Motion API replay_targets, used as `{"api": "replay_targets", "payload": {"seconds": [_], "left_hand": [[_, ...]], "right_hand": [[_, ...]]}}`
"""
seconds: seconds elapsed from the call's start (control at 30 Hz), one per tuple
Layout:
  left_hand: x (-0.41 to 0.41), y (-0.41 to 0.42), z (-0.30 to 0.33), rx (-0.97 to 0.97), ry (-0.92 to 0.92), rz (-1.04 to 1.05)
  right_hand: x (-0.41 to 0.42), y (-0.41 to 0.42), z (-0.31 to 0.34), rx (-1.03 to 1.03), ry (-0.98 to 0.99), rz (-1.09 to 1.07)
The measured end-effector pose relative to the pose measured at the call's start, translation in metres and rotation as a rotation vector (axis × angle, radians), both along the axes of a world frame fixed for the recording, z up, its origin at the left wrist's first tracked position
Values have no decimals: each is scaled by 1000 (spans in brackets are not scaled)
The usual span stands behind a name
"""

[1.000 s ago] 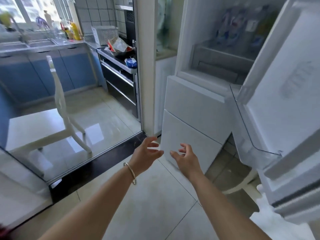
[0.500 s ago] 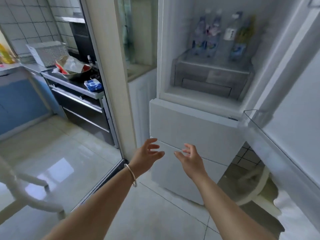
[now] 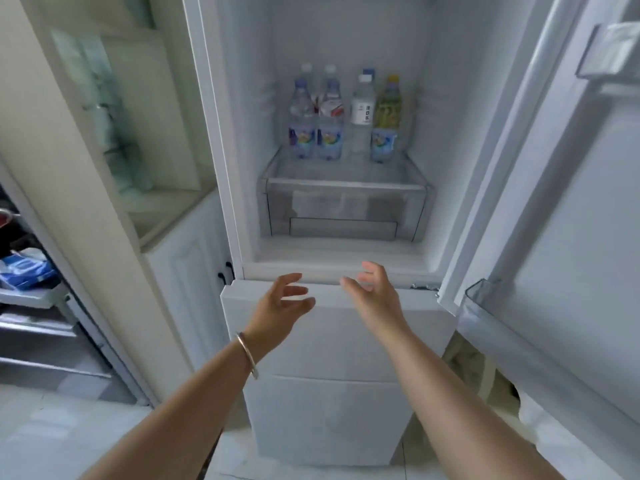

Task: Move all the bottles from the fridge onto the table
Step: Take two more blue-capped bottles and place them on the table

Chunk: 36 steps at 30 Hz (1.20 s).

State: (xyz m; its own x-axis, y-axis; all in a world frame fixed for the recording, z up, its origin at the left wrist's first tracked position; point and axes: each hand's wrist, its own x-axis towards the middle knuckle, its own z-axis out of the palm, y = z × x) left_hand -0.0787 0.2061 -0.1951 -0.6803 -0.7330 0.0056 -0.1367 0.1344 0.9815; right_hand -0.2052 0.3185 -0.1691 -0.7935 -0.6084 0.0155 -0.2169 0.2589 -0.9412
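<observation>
Both hands have risen from the lower drawer fronts to the sill of the open white fridge [image 3: 450, 140], and the view has swung off the kitchen to face its compartment squarely. Left hand [image 3: 280, 303] and right hand [image 3: 372, 292] hover side by side just below the opening, fingers spread and relaxed, holding nothing. Several clear plastic bottles [image 3: 343, 123] stand upright in a tight cluster at the back of the glass shelf [image 3: 346, 168] above the translucent crisper drawer [image 3: 346, 209]: two with blue-and-yellow labels on the left, a paler one with a white label, and a yellow-green one with a yellow cap on the right; more caps show behind, though the exact count is unclear. Reaching well would probably mean going in over the shelf edge and taking the front bottles first, one per hand, gripped around the body, since they stand close enough that a careless reach could topple neighbours. No tabletop is in view.
</observation>
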Motion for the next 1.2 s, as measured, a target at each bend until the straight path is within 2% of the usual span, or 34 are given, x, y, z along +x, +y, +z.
{"api": "replay_targets", "payload": {"seconds": [0.27, 0.43, 0.63, 0.73, 0.87, 1.0, 1.2], "left_hand": [[-97, -107, 68, -58, 174, 100], [-167, -168, 104, -62, 259, 142], [-218, -224, 109, -29, 300, 125], [-240, -257, 120, -33, 311, 193], [-274, -294, 126, -255, 295, 298], [-303, -298, 124, -304, 370, 432], [-326, -324, 111, -153, 390, 471]], "right_hand": [[-105, -117, 52, -162, 63, -4], [-160, -181, 79, -181, 106, -10], [-200, -244, 84, -179, 120, -7], [-218, -269, 96, -191, 111, -36], [-236, -299, 107, -230, 123, -21], [-250, -336, 101, -235, 253, -101], [-263, -369, 93, -284, 285, -161]]}}
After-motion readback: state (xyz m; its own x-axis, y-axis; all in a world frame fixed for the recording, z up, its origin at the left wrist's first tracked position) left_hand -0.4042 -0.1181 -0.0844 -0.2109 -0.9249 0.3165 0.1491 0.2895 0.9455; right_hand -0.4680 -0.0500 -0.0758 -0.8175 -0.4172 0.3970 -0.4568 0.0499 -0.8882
